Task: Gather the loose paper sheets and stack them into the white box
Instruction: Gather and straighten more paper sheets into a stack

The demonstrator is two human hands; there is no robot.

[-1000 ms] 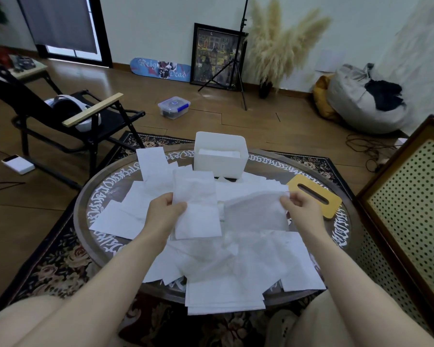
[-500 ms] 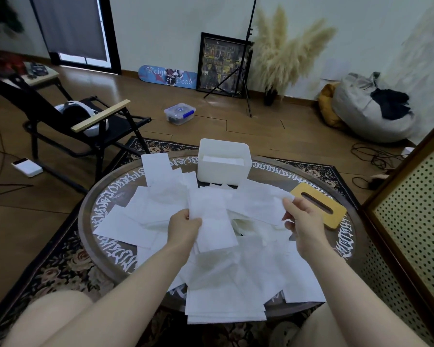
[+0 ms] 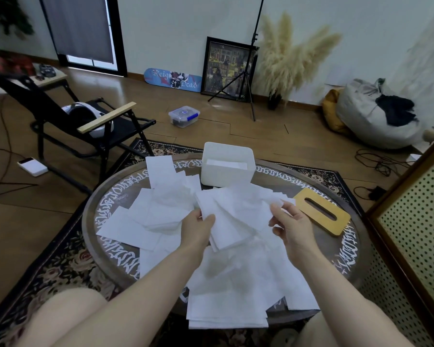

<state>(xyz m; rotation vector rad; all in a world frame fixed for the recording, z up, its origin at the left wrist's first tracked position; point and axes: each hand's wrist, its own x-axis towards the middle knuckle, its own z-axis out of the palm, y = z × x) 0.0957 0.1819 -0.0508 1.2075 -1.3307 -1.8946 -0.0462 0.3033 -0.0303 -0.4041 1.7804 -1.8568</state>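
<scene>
Several loose white paper sheets (image 3: 145,221) lie scattered and overlapping across the round table (image 3: 346,249). The white box (image 3: 226,174) stands at the table's far edge with paper inside it. My left hand (image 3: 198,229) pinches the near-left edge of a sheet (image 3: 226,221) lifted slightly over the pile's middle. My right hand (image 3: 293,226) is at the pile's right side, thumb and curled fingers closed on the edge of another sheet (image 3: 263,204).
A yellow wooden lid with a slot (image 3: 321,214) lies on the table to the right of the pile. A black folding chair (image 3: 90,126) stands at the left, a perforated cabinet (image 3: 416,221) at the right. My knees are under the near table edge.
My right hand let go of the sheet it held up and moved down to the pile's right edge. My left hand shifted right and lower with its sheet. The camera tilted up.
</scene>
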